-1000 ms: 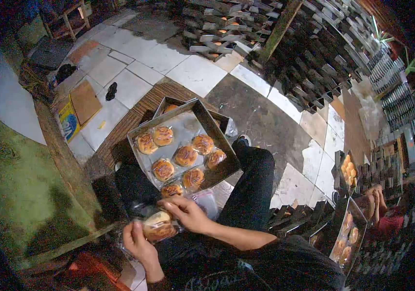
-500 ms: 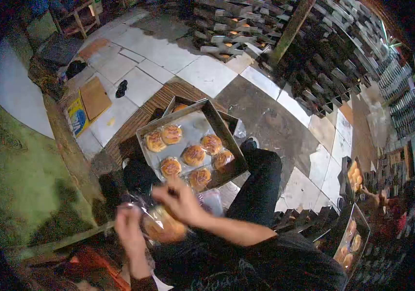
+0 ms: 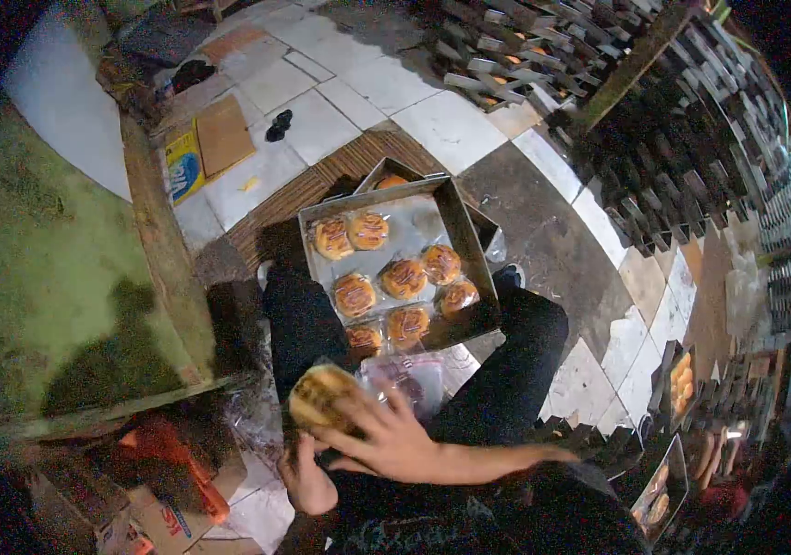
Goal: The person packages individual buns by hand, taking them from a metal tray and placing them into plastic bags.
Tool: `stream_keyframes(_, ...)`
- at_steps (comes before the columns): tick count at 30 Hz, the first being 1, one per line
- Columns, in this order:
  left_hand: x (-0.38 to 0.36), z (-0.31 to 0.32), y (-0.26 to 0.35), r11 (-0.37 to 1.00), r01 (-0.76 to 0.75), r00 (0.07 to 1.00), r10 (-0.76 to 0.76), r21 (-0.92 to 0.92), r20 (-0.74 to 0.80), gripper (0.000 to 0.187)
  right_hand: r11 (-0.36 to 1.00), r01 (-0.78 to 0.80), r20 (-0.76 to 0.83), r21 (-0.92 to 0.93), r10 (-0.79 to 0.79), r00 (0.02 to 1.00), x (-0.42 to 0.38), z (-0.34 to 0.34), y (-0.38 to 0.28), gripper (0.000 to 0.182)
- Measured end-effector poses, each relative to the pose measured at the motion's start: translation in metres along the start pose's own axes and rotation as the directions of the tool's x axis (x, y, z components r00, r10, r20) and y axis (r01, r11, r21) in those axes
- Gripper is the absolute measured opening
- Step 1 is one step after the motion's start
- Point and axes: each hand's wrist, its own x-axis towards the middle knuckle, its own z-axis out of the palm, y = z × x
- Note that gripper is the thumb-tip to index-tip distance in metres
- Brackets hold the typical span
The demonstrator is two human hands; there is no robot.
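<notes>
A round golden bun (image 3: 323,398) is between my hands above my lap, blurred by motion. My left hand (image 3: 307,476) is below it with its fingers curled at the bun's lower edge. My right hand (image 3: 391,439) reaches in from the right, fingers apart, against the bun's right side. Beyond them a square metal tray (image 3: 425,220) holds several glazed buns (image 3: 404,277) in clear wrappers. A stack of clear plastic bags (image 3: 414,384) lies between the tray and my right hand.
Another tray (image 3: 386,169) sits under the front one. Stacked metal trays (image 3: 682,139) fill the right side. At lower right are two bun trays (image 3: 663,486) and a co-worker's hand (image 3: 714,453). A cardboard box (image 3: 159,518) stands at lower left.
My hands have come down and closer together, and the bun has turned between them. One more wrapped bun now shows at the tray's near left corner. The whole view has shifted.
</notes>
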Motion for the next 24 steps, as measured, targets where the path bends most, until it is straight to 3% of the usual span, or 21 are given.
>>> stream_keyframes(1,0.003,-0.001,0.003,0.991,0.038,0.999,-0.035,-0.126,0.023,0.024,0.988,0.130,0.090,-0.083,-0.123,0.988,0.002,0.017,0.017,0.045)
stream_keyframes(2,0.007,0.000,0.008,0.967,0.075,0.997,-0.064,-0.245,0.053,0.025,0.991,-0.027,0.235,-0.128,0.057,0.970,0.013,0.020,0.030,0.041)
stream_keyframes(3,0.001,0.006,0.036,0.983,-0.004,0.986,0.034,-0.182,0.164,0.026,0.983,-0.185,0.462,0.011,0.159,0.873,0.038,0.011,0.057,0.032)
stream_keyframes(4,0.004,0.007,0.044,0.983,-0.016,0.987,0.045,-0.184,0.156,0.026,0.959,-0.234,0.309,0.161,0.177,0.935,0.048,0.004,0.084,0.030)
stream_keyframes(5,0.008,0.007,0.050,0.957,-0.151,0.981,0.175,-0.248,0.079,0.026,0.942,-0.253,0.427,0.221,0.140,0.893,0.073,-0.024,0.108,0.035)
stream_keyframes(6,0.010,0.006,0.052,0.912,-0.279,0.957,0.292,-0.300,-0.003,0.026,0.974,-0.214,0.492,0.070,0.153,0.857,0.072,-0.013,0.167,0.036)
stream_keyframes(7,0.018,-0.002,0.046,0.897,-0.238,0.961,0.272,-0.372,0.041,0.026,0.875,-0.437,0.648,0.208,0.211,0.732,0.074,-0.023,0.223,0.042)
stream_keyframes(8,0.022,-0.005,0.040,0.899,-0.233,0.963,0.267,-0.370,0.044,0.026,0.875,-0.047,0.237,-0.481,0.182,0.954,0.061,-0.003,0.301,0.031)
stream_keyframes(9,0.026,-0.006,0.034,0.923,-0.206,0.970,0.237,-0.324,0.060,0.026,0.761,-0.220,-0.127,-0.610,0.180,0.975,0.061,-0.025,0.298,0.036)
stream_keyframes(10,0.029,-0.006,0.031,0.943,-0.183,0.975,0.210,-0.278,0.071,0.027,0.750,-0.394,-0.292,-0.531,0.275,0.916,0.049,-0.028,0.323,0.033)
stream_keyframes(11,0.030,-0.003,0.031,0.955,-0.176,0.979,0.195,-0.240,0.058,0.024,0.780,-0.616,-0.326,-0.106,0.559,0.763,0.010,-0.006,0.360,0.029)
stream_keyframes(12,0.034,-0.006,0.025,0.955,-0.176,0.980,0.194,-0.238,0.054,0.024,0.604,-0.725,-0.213,0.331,0.796,0.566,-0.029,0.021,0.375,0.025)
stream_keyframes(13,0.040,-0.010,0.013,0.961,-0.168,0.981,0.184,-0.219,0.055,0.024,0.433,-0.756,0.081,0.491,0.841,0.535,-0.027,0.005,0.296,0.021)
stream_keyframes(14,0.045,-0.011,0.006,0.968,-0.157,0.983,0.172,-0.198,0.062,0.023,0.829,-0.189,0.145,0.526,0.131,0.981,-0.130,0.100,0.381,0.021)
stream_keyframes(15,0.047,-0.006,0.006,0.972,-0.165,0.984,0.175,-0.170,0.045,0.022,0.831,-0.194,0.140,0.521,0.141,0.980,-0.136,0.100,0.386,0.021)
stream_keyframes(17,0.053,0.002,0.004,0.985,-0.139,0.986,0.147,-0.102,0.076,0.021,0.719,-0.371,0.145,0.588,0.357,0.923,-0.147,0.159,0.333,0.022)
stream_keyframes(19,0.051,0.004,0.002,0.994,-0.109,0.986,0.110,-0.015,0.126,0.020,0.550,-0.520,0.156,0.653,0.574,0.804,-0.155,0.160,0.317,0.022)
stream_keyframes(21,0.056,0.012,0.000,0.952,-0.221,0.971,0.195,0.212,0.138,0.018,0.389,-0.581,0.130,0.714,0.743,0.657,-0.140,0.154,0.320,0.023)
stream_keyframes(22,0.059,0.015,-0.006,0.948,-0.249,0.960,0.215,0.199,0.178,0.018,0.310,-0.586,0.117,0.748,0.808,0.577,-0.129,0.155,0.315,0.023)
stream_keyframes(24,0.067,0.020,-0.030,0.791,-0.517,0.855,0.500,0.327,0.141,0.016,0.153,-0.561,0.119,0.813,0.901,0.418,-0.153,0.150,0.296,0.023)
